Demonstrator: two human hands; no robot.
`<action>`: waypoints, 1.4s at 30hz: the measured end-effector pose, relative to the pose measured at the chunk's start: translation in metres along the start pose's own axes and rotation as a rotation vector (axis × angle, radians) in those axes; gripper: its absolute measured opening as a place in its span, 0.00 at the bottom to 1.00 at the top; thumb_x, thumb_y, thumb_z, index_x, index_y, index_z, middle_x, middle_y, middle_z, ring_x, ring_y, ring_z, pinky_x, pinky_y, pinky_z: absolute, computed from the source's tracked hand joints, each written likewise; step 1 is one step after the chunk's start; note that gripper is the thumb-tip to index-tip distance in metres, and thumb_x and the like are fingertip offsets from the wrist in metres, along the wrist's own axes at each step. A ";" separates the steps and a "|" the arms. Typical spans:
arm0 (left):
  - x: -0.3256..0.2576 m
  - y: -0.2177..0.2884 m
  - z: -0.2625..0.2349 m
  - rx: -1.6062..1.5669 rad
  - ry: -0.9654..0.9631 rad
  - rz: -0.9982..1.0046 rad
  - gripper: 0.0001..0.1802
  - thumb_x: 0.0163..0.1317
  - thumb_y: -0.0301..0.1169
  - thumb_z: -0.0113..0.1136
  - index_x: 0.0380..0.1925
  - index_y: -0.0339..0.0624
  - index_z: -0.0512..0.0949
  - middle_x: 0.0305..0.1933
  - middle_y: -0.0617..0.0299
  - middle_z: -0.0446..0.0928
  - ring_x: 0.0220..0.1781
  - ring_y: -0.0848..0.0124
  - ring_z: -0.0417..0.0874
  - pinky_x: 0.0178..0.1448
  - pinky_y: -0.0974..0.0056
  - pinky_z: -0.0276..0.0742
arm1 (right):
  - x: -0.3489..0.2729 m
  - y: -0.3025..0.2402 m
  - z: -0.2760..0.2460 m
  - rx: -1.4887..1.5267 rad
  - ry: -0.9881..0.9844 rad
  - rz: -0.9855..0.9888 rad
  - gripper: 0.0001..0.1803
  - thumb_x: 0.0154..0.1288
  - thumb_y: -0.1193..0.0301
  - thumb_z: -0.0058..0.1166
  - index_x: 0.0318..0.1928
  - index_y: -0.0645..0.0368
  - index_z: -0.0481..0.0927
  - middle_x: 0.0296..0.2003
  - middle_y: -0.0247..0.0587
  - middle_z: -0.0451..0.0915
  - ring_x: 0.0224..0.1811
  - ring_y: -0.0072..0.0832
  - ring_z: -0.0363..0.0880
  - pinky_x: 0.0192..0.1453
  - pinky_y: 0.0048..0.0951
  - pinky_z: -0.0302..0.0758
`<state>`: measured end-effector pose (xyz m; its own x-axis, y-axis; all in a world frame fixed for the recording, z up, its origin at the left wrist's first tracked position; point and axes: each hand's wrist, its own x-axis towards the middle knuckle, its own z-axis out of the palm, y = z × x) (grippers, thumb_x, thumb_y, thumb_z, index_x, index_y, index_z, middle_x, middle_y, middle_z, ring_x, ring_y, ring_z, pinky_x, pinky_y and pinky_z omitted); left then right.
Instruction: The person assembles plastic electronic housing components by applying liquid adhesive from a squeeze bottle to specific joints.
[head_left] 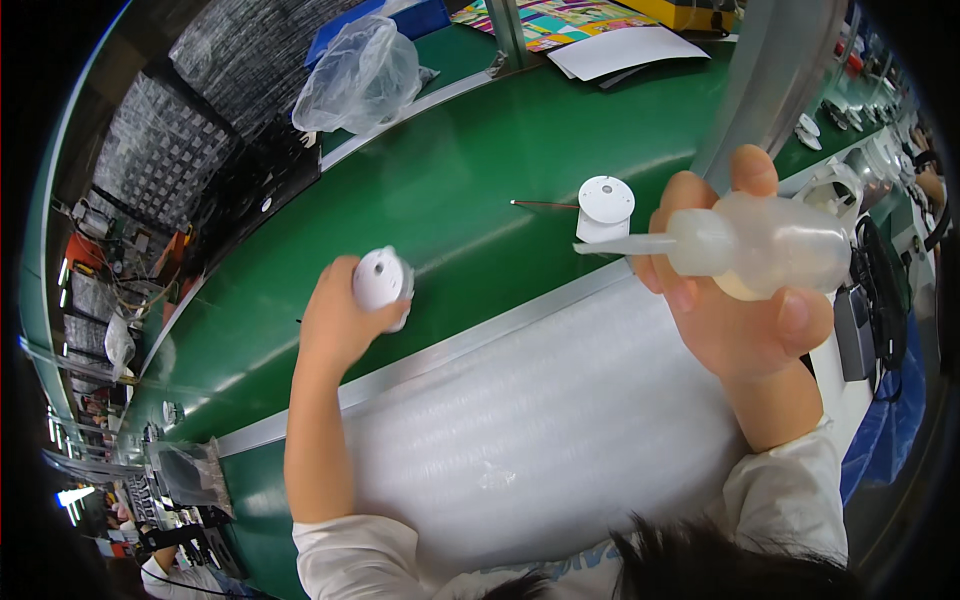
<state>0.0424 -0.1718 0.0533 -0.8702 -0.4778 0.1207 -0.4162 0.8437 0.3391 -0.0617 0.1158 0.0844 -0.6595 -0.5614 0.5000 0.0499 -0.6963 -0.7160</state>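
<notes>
My left hand [338, 312] is closed around a white round plastic part [379, 281] with a small hole in its face, just above the green belt [470, 270]. In my raised right hand [745, 335] is a translucent squeeze bottle [785, 245], tilted on its side. Its long nozzle points left, and some pale liquid shows inside. Beyond the nozzle tip, another white part [606, 200], a disc on a squarish base, lies on the belt with a thin dark-red wire [545, 204] running left from it.
White sheeting [520, 410] covers the surface in front of me. A metal post [775, 90] rises at the right. Across the belt lie a clear plastic bag [360, 75], white paper sheets [628, 52] and a blue bin [425, 18]. Several white parts [808, 130] sit at the far right.
</notes>
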 end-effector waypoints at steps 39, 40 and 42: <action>-0.048 0.374 0.132 0.213 -0.127 0.998 0.08 0.58 0.31 0.48 0.27 0.39 0.71 0.30 0.55 0.77 0.31 0.55 0.77 0.34 0.56 0.72 | 0.050 0.043 0.006 -0.646 -0.019 -0.696 0.26 0.35 0.65 0.64 0.41 0.43 0.71 0.37 0.32 0.71 0.41 0.35 0.73 0.41 0.38 0.68; -0.056 0.369 0.112 0.231 -0.099 0.977 0.08 0.58 0.31 0.48 0.27 0.39 0.71 0.30 0.55 0.77 0.31 0.55 0.77 0.34 0.56 0.72 | 0.046 0.036 0.010 -0.661 -0.039 -0.713 0.26 0.35 0.66 0.64 0.41 0.43 0.71 0.37 0.32 0.71 0.41 0.35 0.73 0.41 0.38 0.68; -0.075 0.361 0.083 -0.281 0.005 0.944 0.04 0.53 0.27 0.49 0.25 0.39 0.72 0.25 0.56 0.73 0.30 0.57 0.76 0.32 0.57 0.70 | 0.041 0.026 -0.002 -0.667 -0.082 -0.701 0.25 0.36 0.66 0.63 0.40 0.44 0.72 0.37 0.32 0.72 0.41 0.37 0.73 0.42 0.37 0.69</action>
<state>-0.0650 0.1890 0.0896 -0.8118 0.3603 0.4596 0.5272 0.7906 0.3114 -0.0888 0.0758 0.0852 -0.3219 -0.1629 0.9327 -0.7866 -0.5022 -0.3592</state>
